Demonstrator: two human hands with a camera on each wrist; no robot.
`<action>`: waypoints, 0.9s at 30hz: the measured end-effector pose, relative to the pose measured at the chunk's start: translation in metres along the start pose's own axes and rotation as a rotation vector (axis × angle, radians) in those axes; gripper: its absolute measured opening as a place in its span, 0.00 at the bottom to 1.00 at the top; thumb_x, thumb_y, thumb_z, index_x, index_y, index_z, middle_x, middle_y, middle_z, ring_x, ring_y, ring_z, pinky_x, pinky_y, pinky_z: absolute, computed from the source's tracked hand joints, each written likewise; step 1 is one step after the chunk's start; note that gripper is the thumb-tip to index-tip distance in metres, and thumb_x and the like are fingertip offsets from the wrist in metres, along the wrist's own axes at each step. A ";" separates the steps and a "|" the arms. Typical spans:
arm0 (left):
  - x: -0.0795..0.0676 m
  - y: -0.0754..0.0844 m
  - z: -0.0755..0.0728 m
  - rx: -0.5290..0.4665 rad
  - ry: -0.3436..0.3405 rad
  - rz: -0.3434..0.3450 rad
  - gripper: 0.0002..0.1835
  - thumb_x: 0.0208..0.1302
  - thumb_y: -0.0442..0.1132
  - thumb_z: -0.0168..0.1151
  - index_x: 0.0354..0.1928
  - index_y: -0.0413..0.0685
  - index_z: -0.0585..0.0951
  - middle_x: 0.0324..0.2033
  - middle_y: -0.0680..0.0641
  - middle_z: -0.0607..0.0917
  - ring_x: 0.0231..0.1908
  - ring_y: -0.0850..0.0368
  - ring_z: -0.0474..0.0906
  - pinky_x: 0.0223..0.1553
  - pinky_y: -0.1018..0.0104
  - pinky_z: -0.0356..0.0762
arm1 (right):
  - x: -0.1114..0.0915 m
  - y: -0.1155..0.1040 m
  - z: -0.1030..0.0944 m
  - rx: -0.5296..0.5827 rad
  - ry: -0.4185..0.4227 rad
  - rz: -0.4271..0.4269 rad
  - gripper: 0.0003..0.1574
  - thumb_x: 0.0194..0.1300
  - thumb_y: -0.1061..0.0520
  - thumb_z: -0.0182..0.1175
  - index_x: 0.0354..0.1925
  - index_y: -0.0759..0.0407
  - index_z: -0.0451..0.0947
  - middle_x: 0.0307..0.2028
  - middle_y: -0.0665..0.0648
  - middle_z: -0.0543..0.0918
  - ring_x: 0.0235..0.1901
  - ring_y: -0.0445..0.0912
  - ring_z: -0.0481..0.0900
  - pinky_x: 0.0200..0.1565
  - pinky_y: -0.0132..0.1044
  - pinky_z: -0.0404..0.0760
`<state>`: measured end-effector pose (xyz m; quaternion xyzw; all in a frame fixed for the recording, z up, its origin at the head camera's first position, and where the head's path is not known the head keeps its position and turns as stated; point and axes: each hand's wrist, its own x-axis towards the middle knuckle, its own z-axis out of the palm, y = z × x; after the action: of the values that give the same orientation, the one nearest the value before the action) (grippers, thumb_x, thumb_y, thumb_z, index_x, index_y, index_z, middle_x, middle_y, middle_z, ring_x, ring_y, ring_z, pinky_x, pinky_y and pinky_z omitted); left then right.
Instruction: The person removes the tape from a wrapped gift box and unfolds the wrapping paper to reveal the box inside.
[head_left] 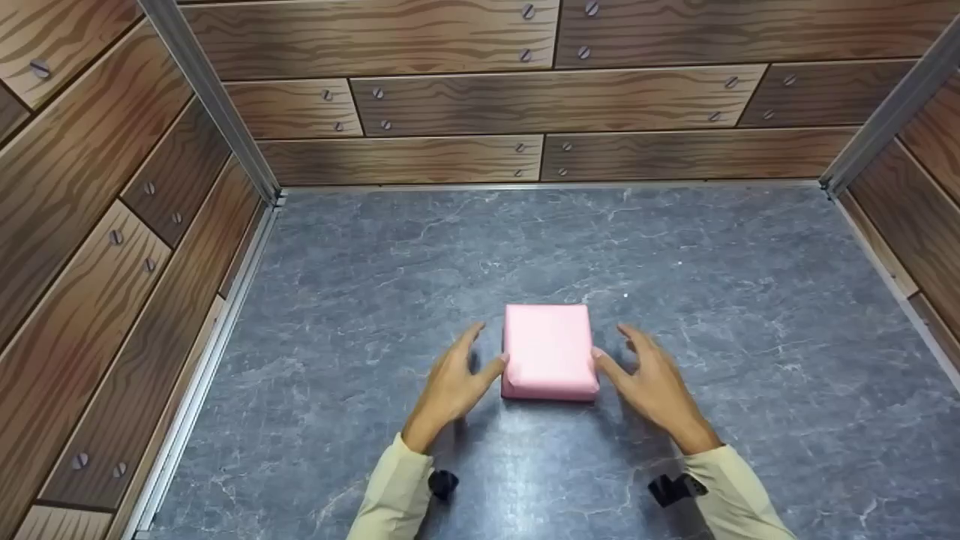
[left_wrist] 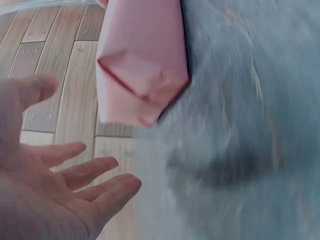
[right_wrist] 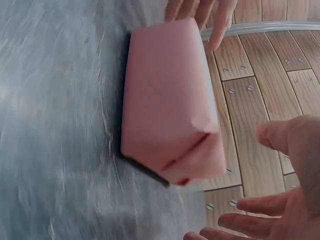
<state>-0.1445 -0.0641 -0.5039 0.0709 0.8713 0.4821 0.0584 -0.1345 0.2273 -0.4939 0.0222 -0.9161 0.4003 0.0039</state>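
Parcel (head_left: 550, 349) lies below centre in the head view, between our left grip (head_left: 454, 384) and right grip (head_left: 655, 385), neither clearly nearer, both spread, holding nothing.

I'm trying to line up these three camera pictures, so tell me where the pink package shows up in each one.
Head: the pink package is below and right of centre, between the left hand and right hand.
Left wrist: pink package left of centre, cut off by the top edge.
Right wrist: pink package near the middle.
Shared landmark: the grey marbled surface, right of it in left wrist, left in right wrist.
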 end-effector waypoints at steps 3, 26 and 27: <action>0.005 -0.003 0.009 -0.150 -0.040 -0.064 0.39 0.70 0.54 0.62 0.75 0.43 0.64 0.69 0.35 0.71 0.66 0.37 0.71 0.65 0.44 0.72 | 0.004 0.001 0.004 0.077 -0.040 0.052 0.47 0.72 0.42 0.61 0.72 0.72 0.61 0.68 0.75 0.67 0.64 0.69 0.71 0.62 0.60 0.74; 0.009 0.001 0.032 -0.461 -0.076 -0.105 0.31 0.71 0.39 0.61 0.70 0.29 0.67 0.62 0.30 0.77 0.59 0.39 0.78 0.54 0.57 0.82 | 0.009 -0.001 0.028 0.387 -0.083 0.168 0.33 0.73 0.56 0.61 0.67 0.75 0.68 0.59 0.73 0.77 0.52 0.58 0.83 0.42 0.28 0.82; 0.009 0.001 0.032 -0.462 -0.078 -0.106 0.31 0.71 0.39 0.61 0.70 0.29 0.67 0.61 0.30 0.77 0.58 0.40 0.79 0.53 0.58 0.82 | 0.009 -0.001 0.027 0.399 -0.088 0.176 0.33 0.73 0.56 0.61 0.67 0.75 0.68 0.59 0.73 0.77 0.51 0.56 0.83 0.42 0.28 0.83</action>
<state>-0.1476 -0.0358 -0.5204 0.0283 0.7375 0.6617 0.1318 -0.1431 0.2060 -0.5115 -0.0401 -0.8165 0.5710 -0.0753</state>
